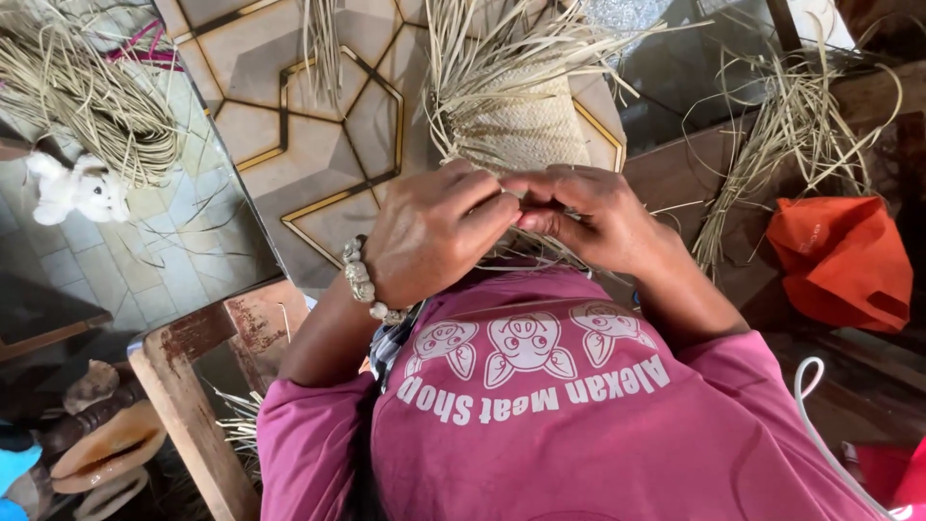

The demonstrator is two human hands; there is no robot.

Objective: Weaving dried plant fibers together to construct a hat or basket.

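woven mat (pixel 526 121) ahead on floor | straw bundle (pixel 82 92) far left | bag (pixel 841 259) right

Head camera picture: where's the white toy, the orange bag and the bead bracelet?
white toy (pixel 75 189), head view, its body.
orange bag (pixel 841 259), head view, its middle.
bead bracelet (pixel 362 282), head view, a bead.

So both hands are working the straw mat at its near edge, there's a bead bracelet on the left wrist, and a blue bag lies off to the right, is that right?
Not quite: the bag is orange, not blue, as the head view shows. The rest holds: the left hand and right hand meet at the near edge of the straw mat, and a bead bracelet sits on the left wrist.
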